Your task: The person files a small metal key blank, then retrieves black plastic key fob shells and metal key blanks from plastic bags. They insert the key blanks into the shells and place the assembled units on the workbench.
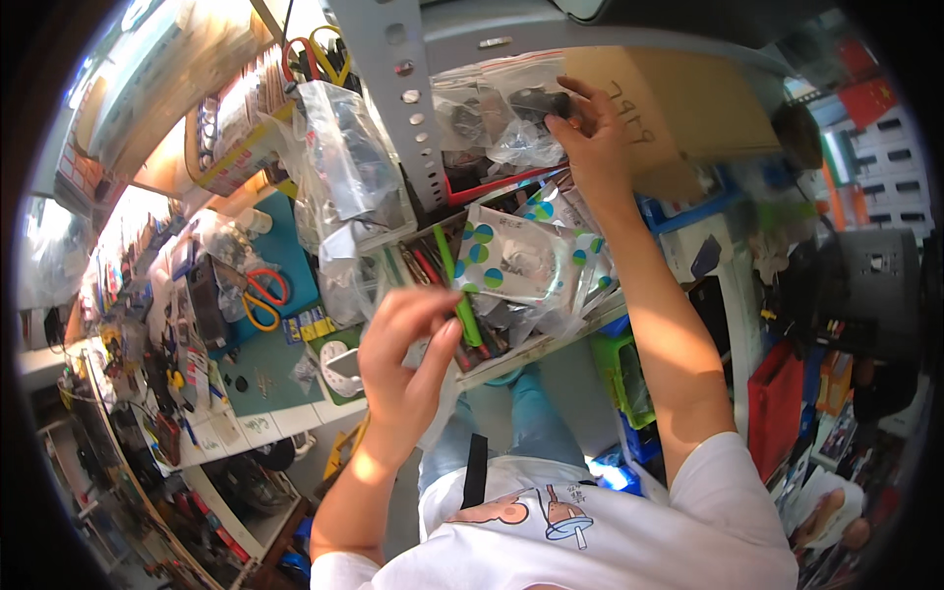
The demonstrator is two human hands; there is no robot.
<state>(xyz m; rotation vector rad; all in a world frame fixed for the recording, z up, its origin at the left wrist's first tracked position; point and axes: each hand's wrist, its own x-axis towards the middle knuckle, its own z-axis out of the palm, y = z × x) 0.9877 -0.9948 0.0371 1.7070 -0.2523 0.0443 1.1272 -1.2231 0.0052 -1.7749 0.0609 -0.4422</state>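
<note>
My right hand (592,138) reaches up to a clear zip bag (526,98) holding dark parts. Its thumb and forefinger are apart at the bag's side, near a round black piece; a firm grip is not visible. The bag stands with other clear bags in a red bin (501,185) on the shelf. My left hand (408,354) hovers, slightly blurred, in front of the open drawer, its fingers loosely curled, thumb apart and nothing visible between them. Beyond its fingertips lie a bright green pen-like stick (459,290) and a clear packet with blue and green dots (511,258).
A perforated grey metal post (408,98) rises left of the bin. To the bin's right stands a cardboard box (678,108). Bagged items (354,157) hang beside the post. Orange-handled scissors (264,298) lie on the cluttered left bench. A green bin (624,379) sits below the shelf.
</note>
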